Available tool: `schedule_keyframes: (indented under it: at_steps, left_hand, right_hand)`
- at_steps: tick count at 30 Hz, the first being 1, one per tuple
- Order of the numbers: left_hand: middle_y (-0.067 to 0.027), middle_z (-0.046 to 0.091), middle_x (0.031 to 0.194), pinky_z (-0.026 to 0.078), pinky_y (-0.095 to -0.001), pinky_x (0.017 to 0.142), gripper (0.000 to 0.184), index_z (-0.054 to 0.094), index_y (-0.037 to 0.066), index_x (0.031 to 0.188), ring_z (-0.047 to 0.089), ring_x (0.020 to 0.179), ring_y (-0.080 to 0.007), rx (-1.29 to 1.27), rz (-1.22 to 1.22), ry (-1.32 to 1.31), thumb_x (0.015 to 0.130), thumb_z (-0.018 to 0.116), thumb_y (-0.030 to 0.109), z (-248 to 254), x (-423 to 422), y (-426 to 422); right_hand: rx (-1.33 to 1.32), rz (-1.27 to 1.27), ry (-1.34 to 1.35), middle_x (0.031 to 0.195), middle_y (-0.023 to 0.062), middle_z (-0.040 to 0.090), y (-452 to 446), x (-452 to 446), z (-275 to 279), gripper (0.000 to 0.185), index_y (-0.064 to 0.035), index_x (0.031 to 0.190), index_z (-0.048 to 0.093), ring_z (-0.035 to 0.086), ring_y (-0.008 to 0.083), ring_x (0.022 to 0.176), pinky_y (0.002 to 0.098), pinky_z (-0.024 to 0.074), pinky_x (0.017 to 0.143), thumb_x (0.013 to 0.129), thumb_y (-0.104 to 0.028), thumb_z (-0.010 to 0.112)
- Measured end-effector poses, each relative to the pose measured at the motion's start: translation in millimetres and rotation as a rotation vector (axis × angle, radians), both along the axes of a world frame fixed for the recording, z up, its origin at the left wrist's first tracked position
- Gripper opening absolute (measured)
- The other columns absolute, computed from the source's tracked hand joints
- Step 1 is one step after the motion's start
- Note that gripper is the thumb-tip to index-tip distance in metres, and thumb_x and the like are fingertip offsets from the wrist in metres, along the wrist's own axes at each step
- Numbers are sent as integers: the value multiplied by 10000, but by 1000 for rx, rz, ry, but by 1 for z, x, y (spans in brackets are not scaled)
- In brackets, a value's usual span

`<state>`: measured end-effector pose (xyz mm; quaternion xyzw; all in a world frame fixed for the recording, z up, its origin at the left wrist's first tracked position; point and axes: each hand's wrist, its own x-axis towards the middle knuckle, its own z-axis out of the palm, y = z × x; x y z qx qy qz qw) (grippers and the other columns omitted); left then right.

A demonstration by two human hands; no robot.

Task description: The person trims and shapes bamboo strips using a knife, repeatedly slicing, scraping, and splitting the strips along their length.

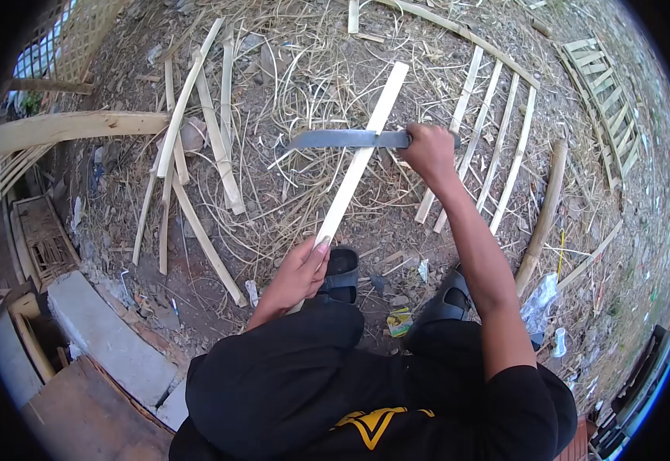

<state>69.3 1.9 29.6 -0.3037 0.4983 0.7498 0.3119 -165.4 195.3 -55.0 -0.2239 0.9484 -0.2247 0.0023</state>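
A long, pale bamboo strip [344, 198] slants up and away from my lap. My left hand [302, 269] is closed around its lower part, with the thumb lying on the strip. My right hand [430, 151] grips the dark handle of a large knife [335, 138]. The blade points left and lies across the upper half of the strip, touching or very close to it. The strip's far end extends beyond the blade. Its near end is partly hidden by my left hand and knee.
Loose bamboo strips [213, 131] lie at the left, and more [513, 165] at the right beside a thick pole [548, 211]. Thin shavings litter the ground. A slatted bamboo frame [610, 100] lies at the far right. Concrete blocks [112, 334] are at the lower left.
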Motion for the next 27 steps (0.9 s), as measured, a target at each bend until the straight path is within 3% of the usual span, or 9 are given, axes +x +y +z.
schedule_keyframes:
  at_steps: [3,5,8,11,15,20,23,25,27]
  left_hand:
    - [46,311,593,204,-210,384,240,434,97,932,250,411,-34,-25,14,39,1041,395,307,3,-5,2]
    - [55,313,588,210,-211,383,238,436,97,929,255,418,-35,-13,-12,-2,1041,397,303,7,18,-5]
    - [60,322,583,216,-214,379,236,439,94,930,258,421,-38,-108,-3,-59,1041,399,299,-6,74,-51]
    - [49,339,578,228,-220,364,250,445,83,921,271,405,-48,-181,63,-129,1042,390,295,1,81,-62]
    - [41,352,588,279,-225,361,251,474,50,977,325,400,-61,-167,-3,8,1041,396,280,-13,25,-40]
    - [35,402,629,369,-235,416,298,524,23,1188,458,477,-61,-241,-63,79,1030,433,257,-12,-18,-18]
    - [-30,486,626,406,-312,455,279,555,18,1154,510,501,-137,-487,-203,175,1014,458,239,-27,-26,-19]
    - [-160,573,659,425,-423,524,252,554,3,1144,573,553,-303,-830,-319,399,987,485,188,-30,-30,-16]
    - [-181,565,654,412,-429,539,253,562,-5,1133,560,550,-322,-939,-333,431,986,487,188,-34,-31,-10]
  right_hand:
    - [67,-38,81,692,174,664,7,-21,4,152,-54,714,679,676,345,685,444,540,699,699,-205,664]
    - [122,-489,-149,756,211,680,20,-52,18,266,-21,795,709,683,376,750,453,536,731,754,-271,627]
    - [54,-1038,56,815,238,685,143,-129,40,392,26,828,705,674,403,805,465,520,763,806,-332,548]
    - [137,-682,330,651,220,621,166,-108,77,388,19,729,665,628,369,639,477,460,644,824,-339,549]
    - [-173,-504,-60,546,159,584,95,-41,52,259,32,812,697,576,256,499,393,448,554,812,-217,627]
    - [-100,71,-414,597,182,640,-3,71,29,187,-35,834,725,660,331,556,425,566,619,737,-165,632]
    - [-46,138,-400,589,179,626,-39,104,22,133,-35,743,693,650,339,566,422,560,638,709,-152,640]
    - [3,174,-399,599,183,631,-44,108,16,130,-41,728,689,653,350,585,431,560,649,693,-159,647]
    - [5,180,-398,627,164,641,-44,106,8,149,-44,711,670,657,355,618,437,554,650,658,-183,680]
